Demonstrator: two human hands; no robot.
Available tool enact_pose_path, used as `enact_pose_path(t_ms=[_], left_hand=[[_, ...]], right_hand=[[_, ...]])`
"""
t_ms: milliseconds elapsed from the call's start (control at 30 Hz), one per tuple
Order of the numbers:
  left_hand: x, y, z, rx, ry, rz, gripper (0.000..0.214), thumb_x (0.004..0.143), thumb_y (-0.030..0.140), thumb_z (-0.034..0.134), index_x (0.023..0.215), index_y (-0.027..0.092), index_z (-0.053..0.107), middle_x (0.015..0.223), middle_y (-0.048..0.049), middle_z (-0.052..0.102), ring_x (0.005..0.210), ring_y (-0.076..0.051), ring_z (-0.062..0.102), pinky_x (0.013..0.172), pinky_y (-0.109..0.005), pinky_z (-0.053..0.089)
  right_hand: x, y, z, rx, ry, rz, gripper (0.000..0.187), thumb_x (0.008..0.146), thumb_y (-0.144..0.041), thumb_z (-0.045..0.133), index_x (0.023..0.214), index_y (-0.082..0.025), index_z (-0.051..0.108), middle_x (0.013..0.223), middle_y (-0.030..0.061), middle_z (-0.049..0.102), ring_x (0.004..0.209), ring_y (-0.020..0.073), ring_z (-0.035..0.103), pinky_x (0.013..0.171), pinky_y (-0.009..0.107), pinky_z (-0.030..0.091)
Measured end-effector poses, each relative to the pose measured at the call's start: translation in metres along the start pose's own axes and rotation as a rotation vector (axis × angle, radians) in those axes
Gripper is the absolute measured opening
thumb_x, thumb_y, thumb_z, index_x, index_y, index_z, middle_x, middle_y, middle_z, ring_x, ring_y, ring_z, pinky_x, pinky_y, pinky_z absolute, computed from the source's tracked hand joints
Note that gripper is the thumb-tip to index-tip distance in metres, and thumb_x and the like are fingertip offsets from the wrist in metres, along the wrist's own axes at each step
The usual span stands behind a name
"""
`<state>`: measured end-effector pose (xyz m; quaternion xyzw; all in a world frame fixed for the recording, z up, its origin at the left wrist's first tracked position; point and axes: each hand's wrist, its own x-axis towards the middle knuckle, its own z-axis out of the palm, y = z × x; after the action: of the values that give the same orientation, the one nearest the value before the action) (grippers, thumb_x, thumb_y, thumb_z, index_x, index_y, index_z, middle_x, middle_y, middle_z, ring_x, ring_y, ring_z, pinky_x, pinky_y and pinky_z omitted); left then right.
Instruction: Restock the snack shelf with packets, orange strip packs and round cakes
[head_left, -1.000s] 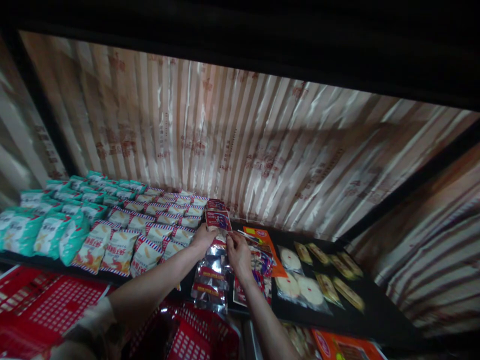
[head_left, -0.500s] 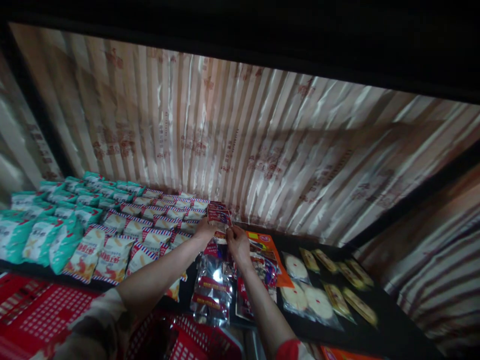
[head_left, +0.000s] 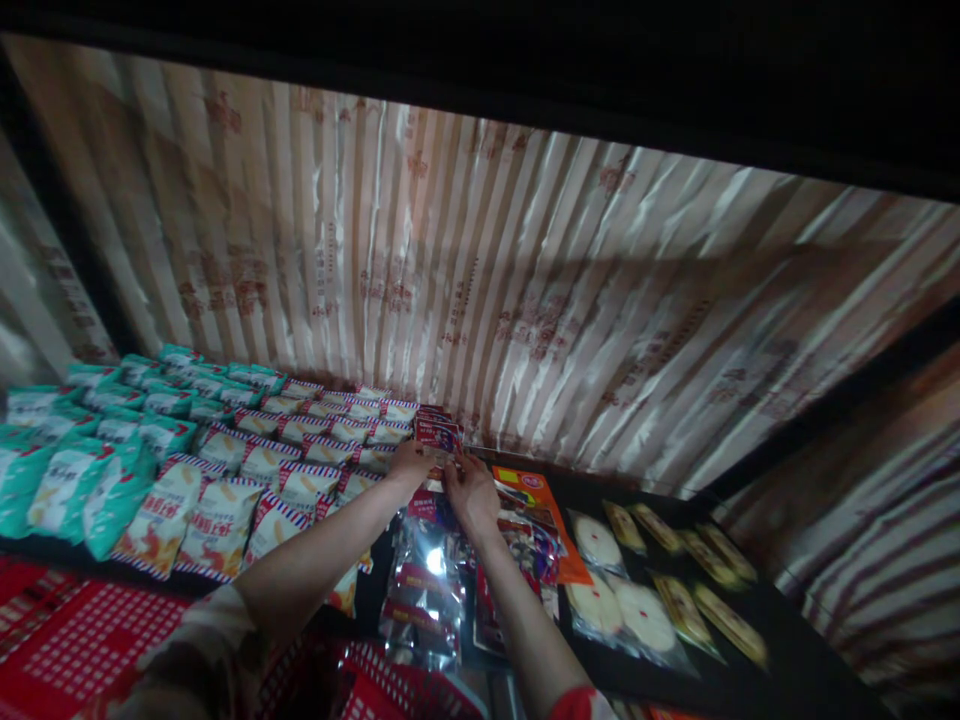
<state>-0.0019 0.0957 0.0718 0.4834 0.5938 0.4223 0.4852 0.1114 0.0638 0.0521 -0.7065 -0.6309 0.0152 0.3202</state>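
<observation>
My left hand (head_left: 411, 464) and my right hand (head_left: 472, 492) come together at the back of the shelf. Their fingers are closed on the near edge of a dark red snack packet (head_left: 438, 434), one hand at each side. That packet lies on a short row of similar ones against the back covering. Below my hands, a column of silvery packets with dark red bands (head_left: 421, 578) runs to the shelf's front. My right forearm passes over more dark red packets (head_left: 491, 600), hiding part of them.
Striped white snack bags (head_left: 217, 522) and teal bags (head_left: 71, 485) fill the left side. An orange packet (head_left: 571, 555), round white cakes in clear wrap (head_left: 646, 612) and yellow wrapped bars (head_left: 729, 625) lie to the right. Red baskets (head_left: 97, 635) stand at the front left.
My hands have drawn slightly closer together, and the right fingers have shifted left along the packet's near edge. The packet sits a little lower. The view has moved slightly.
</observation>
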Motion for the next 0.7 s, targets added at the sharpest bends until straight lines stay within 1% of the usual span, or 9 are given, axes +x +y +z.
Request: enact_pose_path(t_ms=[133,233,300,400,433,500,567,633,700], left_hand=[[-0.001,0.003,0.0,0.039,0.027,-0.014,0.013,0.067,0.007,0.059,0.079,0.013,0.063,0.082,-0.0067,0.068,0.075,-0.017,0.062,0.065,-0.024,0.046],[-0.003,0.004,-0.001,0.05,0.025,-0.014,0.015,0.068,0.007,0.058,0.081,0.013,0.063,0.083,-0.0072,0.068,0.072,-0.016,0.062,0.062,-0.023,0.046],[-0.002,0.003,0.0,0.061,0.025,-0.01,0.015,0.068,0.009,0.058,0.081,0.014,0.063,0.082,-0.0066,0.068,0.071,-0.016,0.062,0.061,-0.023,0.045],[0.003,-0.001,0.0,0.088,0.037,0.005,0.011,0.067,0.012,0.061,0.077,0.015,0.064,0.082,-0.0066,0.068,0.075,-0.017,0.062,0.063,-0.024,0.044],[0.005,-0.002,0.001,0.099,0.042,0.011,0.011,0.066,0.012,0.062,0.076,0.015,0.064,0.082,-0.0065,0.068,0.076,-0.018,0.062,0.064,-0.024,0.044],[0.011,-0.003,0.002,0.119,0.047,0.023,0.012,0.065,0.012,0.063,0.077,0.016,0.064,0.08,-0.0061,0.068,0.076,-0.018,0.061,0.064,-0.023,0.044],[0.015,-0.004,0.003,0.138,0.043,0.037,0.013,0.066,0.012,0.061,0.078,0.015,0.064,0.079,-0.0061,0.068,0.075,-0.018,0.062,0.064,-0.024,0.043],[0.018,-0.005,0.004,0.155,0.036,0.053,0.012,0.067,0.012,0.06,0.078,0.015,0.063,0.078,-0.0069,0.068,0.073,-0.018,0.062,0.062,-0.024,0.043],[0.019,-0.005,0.005,0.171,0.035,0.063,0.012,0.068,0.012,0.058,0.078,0.014,0.064,0.078,-0.0074,0.068,0.073,-0.018,0.062,0.061,-0.024,0.043]], right_hand=[[0.002,-0.001,-0.003,-0.072,0.025,-0.031,0.039,0.086,-0.04,0.038,0.1,-0.018,0.067,0.107,0.0127,0.064,0.103,0.0233,0.056,0.089,0.036,0.038],[0.009,-0.001,-0.003,-0.09,0.063,-0.109,0.034,0.085,-0.036,0.041,0.095,-0.018,0.068,0.104,0.0114,0.066,0.104,0.0223,0.055,0.093,0.036,0.035],[0.017,-0.003,-0.002,-0.087,0.061,-0.179,0.03,0.085,-0.031,0.042,0.092,-0.018,0.068,0.101,0.0098,0.067,0.102,0.0207,0.056,0.094,0.036,0.035],[0.031,-0.011,-0.004,-0.104,-0.005,-0.263,0.027,0.083,-0.022,0.043,0.089,-0.018,0.069,0.096,0.009,0.069,0.097,0.0189,0.059,0.091,0.032,0.038],[0.036,-0.015,-0.005,-0.129,-0.038,-0.261,0.026,0.083,-0.021,0.043,0.087,-0.018,0.069,0.094,0.0092,0.069,0.094,0.0192,0.06,0.088,0.031,0.04],[0.044,-0.023,-0.009,-0.206,-0.114,-0.208,0.025,0.083,-0.023,0.045,0.083,-0.019,0.069,0.088,0.0099,0.07,0.088,0.0207,0.062,0.078,0.031,0.043],[0.052,-0.03,-0.011,-0.261,-0.18,-0.174,0.026,0.084,-0.026,0.044,0.08,-0.02,0.069,0.085,0.0103,0.07,0.081,0.0211,0.064,0.069,0.029,0.044],[0.059,-0.035,-0.011,-0.267,-0.218,-0.209,0.029,0.085,-0.024,0.041,0.081,-0.02,0.069,0.085,0.0104,0.07,0.081,0.0201,0.064,0.067,0.028,0.044],[0.065,-0.037,-0.007,-0.253,-0.234,-0.262,0.029,0.085,-0.02,0.039,0.084,-0.019,0.068,0.088,0.0111,0.07,0.084,0.0194,0.064,0.07,0.027,0.044]])
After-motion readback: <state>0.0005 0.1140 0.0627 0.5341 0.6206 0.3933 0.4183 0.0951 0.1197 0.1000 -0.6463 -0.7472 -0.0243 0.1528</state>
